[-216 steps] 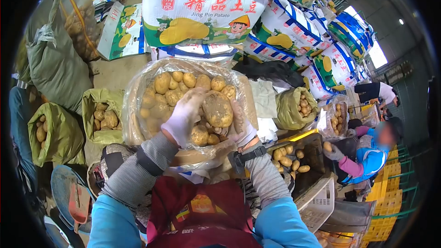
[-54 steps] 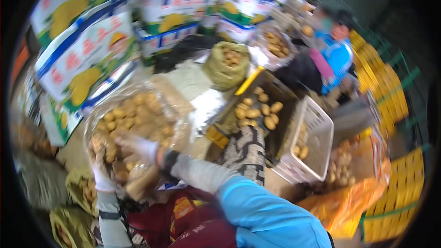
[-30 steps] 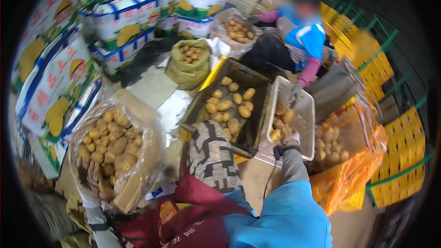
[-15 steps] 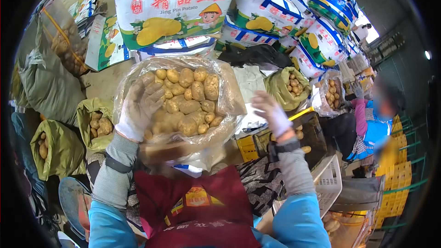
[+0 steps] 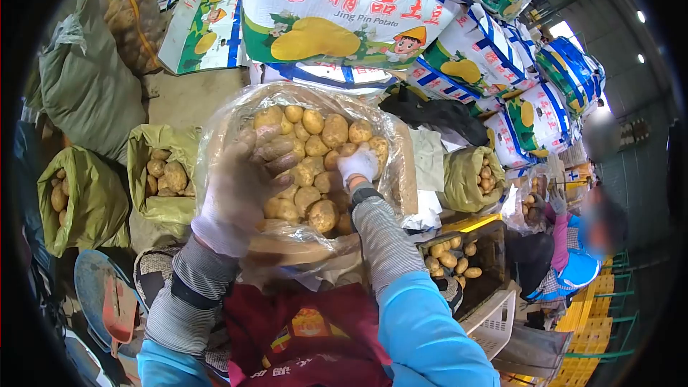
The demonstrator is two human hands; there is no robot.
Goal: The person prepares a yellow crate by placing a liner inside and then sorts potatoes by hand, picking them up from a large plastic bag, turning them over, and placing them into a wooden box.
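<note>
Potatoes point(image 5: 308, 125) fill a box lined with clear plastic point(image 5: 403, 161) in front of me. Over the box's left side is my left hand point(image 5: 247, 179), in a dirty whitish glove, fingers spread and blurred by motion; nothing shows in its grip. My right hand point(image 5: 358, 165), gloved in white, reaches onto the potatoes at the right side of the box. Its fingers are bent down among them, and what they hold, if anything, is hidden.
Green sacks of potatoes point(image 5: 161, 204) stand left, another point(image 5: 455, 179) right. Printed potato bags point(image 5: 344, 21) are stacked behind. A crate with potatoes point(image 5: 484, 251) lies right, near a co-worker in blue point(image 5: 577, 261). A red scoop point(image 5: 118, 312) rests in a blue basin point(image 5: 89, 287).
My right hand has moved left from beside the box onto the potatoes. My left hand remains over the left side. The view has shifted, with the bags and box now further right.
</note>
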